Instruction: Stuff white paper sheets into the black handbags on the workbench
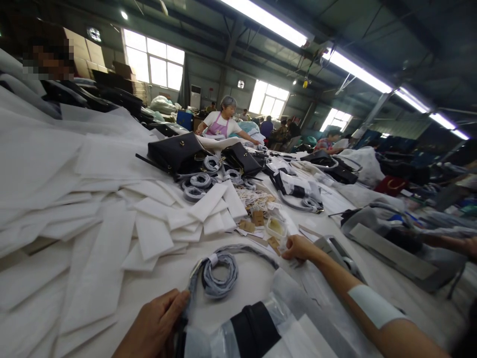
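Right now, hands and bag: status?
Left hand closed on the wrapped handle; right hand pinching pale wrapping. Black bag between them, partly plastic-covered. Coiled strap inside the handle's arc; white sheets heaped left.

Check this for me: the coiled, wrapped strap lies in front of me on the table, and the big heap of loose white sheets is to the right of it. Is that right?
Not quite: the heap of loose white sheets is to the left of the coiled, wrapped strap, as the head view shows. The strap does lie in front of you on the table.
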A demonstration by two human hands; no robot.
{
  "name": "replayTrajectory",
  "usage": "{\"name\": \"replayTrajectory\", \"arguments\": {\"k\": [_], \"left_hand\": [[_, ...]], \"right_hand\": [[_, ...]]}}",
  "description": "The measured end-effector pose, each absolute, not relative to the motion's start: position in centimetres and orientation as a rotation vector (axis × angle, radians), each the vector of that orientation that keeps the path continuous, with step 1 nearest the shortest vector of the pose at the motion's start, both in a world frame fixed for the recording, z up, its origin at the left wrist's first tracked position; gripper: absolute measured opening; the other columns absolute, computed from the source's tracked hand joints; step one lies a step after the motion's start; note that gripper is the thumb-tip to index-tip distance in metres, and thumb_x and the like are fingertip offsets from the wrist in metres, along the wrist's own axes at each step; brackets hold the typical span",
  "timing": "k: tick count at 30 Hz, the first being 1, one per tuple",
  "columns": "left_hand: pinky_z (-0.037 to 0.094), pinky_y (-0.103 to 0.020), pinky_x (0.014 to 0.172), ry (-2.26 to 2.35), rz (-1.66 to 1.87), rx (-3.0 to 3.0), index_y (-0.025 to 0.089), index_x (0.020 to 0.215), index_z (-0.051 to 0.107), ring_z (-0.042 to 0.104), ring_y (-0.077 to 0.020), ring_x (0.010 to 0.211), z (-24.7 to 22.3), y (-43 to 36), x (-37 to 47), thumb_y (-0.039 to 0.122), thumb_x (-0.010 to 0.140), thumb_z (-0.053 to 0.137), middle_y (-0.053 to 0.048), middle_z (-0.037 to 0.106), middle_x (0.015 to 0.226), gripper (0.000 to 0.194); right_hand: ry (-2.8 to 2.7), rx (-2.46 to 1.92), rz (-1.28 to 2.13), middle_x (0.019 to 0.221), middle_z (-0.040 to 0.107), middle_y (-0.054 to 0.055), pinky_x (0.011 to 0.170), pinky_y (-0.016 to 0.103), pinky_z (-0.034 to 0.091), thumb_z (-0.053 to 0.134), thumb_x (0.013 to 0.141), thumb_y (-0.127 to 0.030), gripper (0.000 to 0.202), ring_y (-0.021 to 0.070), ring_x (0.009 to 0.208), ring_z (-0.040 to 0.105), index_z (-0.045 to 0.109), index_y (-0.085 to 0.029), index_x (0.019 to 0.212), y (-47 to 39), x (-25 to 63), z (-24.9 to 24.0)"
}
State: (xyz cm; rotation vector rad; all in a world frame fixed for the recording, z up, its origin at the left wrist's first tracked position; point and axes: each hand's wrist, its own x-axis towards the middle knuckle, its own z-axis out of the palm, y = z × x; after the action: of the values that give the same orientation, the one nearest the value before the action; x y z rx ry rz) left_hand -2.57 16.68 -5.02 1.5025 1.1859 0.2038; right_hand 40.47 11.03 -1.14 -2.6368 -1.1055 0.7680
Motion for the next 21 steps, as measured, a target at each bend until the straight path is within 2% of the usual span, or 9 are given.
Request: {"name": "replayTrajectory", "arguments": {"k": [4, 8, 12, 15, 18, 21], "left_hand": [[0.034, -0.023, 0.040, 1.220, 0.331, 1.668, 0.025, 0.071, 0.045, 0.052, -0.0156, 0.039, -4.7, 17.2, -3.3, 0.074, 0.084, 0.031, 0.004, 0.052, 0.050, 0.053], [0.043, -0.024, 0.058, 1.236, 0.524, 1.920, 0.025, 0.074, 0.055, 0.062, -0.0179, 0.062, -3.3, 17.5, -3.9, 0.057, 0.089, 0.036, 0.001, 0.062, 0.065, 0.041], [0.048, -0.027, 0.068, 1.157, 0.763, 1.854, 0.025, 0.084, 0.061, 0.065, -0.0203, 0.073, -2.2, 17.0, -4.0, 0.057, 0.089, 0.042, 0.000, 0.068, 0.077, 0.037], [0.052, -0.029, 0.074, 1.041, 0.901, 1.727, 0.023, 0.094, 0.065, 0.066, -0.0215, 0.079, -1.5, 16.3, -3.9, 0.057, 0.088, 0.050, -0.003, 0.070, 0.088, 0.038], [0.054, -0.032, 0.082, 0.863, 0.931, 1.605, 0.020, 0.104, 0.067, 0.067, -0.0231, 0.091, -0.8, 15.7, -3.7, 0.053, 0.088, 0.056, -0.007, 0.071, 0.105, 0.038], [0.049, -0.039, 0.098, 0.603, 0.911, 1.537, 0.019, 0.121, 0.064, 0.064, -0.0262, 0.109, -0.3, 15.1, -3.6, 0.048, 0.089, 0.060, -0.010, 0.066, 0.125, 0.044]], "right_hand": [[-0.984, -2.440, 0.882, 0.050, 0.051, -0.005, 0.045, 0.023, 0.035, 0.078, 0.065, -0.023, 0.018, 0.0105, 0.044, 0.048, 0.064, -0.017, 0.075, 9.8, 40.5, -0.1], [-0.881, -2.166, 0.950, 0.064, 0.061, -0.001, 0.053, 0.021, 0.046, 0.074, 0.072, -0.032, 0.021, 0.0116, 0.056, 0.057, 0.063, -0.017, 0.083, 8.6, 39.5, 2.7], [-0.870, -1.876, 0.995, 0.095, 0.071, 0.007, 0.077, 0.027, 0.056, 0.073, 0.077, -0.036, 0.026, 0.0166, 0.084, 0.069, 0.061, -0.017, 0.092, 8.0, 36.5, 6.4], [-0.844, -1.543, 1.148, 0.117, 0.070, 0.010, 0.084, 0.032, 0.058, 0.076, 0.079, -0.035, 0.026, 0.0199, 0.095, 0.071, 0.061, -0.019, 0.092, 7.5, 32.8, 8.7], [-0.791, -1.305, 1.329, 0.121, 0.071, 0.011, 0.089, 0.037, 0.057, 0.079, 0.079, -0.032, 0.023, 0.0227, 0.097, 0.072, 0.063, -0.019, 0.089, 7.0, 28.2, 9.6], [-0.768, -1.183, 1.489, 0.115, 0.074, 0.013, 0.092, 0.039, 0.056, 0.080, 0.079, -0.035, 0.027, 0.0242, 0.097, 0.073, 0.069, -0.017, 0.095, 6.7, 23.5, 9.1]]}}
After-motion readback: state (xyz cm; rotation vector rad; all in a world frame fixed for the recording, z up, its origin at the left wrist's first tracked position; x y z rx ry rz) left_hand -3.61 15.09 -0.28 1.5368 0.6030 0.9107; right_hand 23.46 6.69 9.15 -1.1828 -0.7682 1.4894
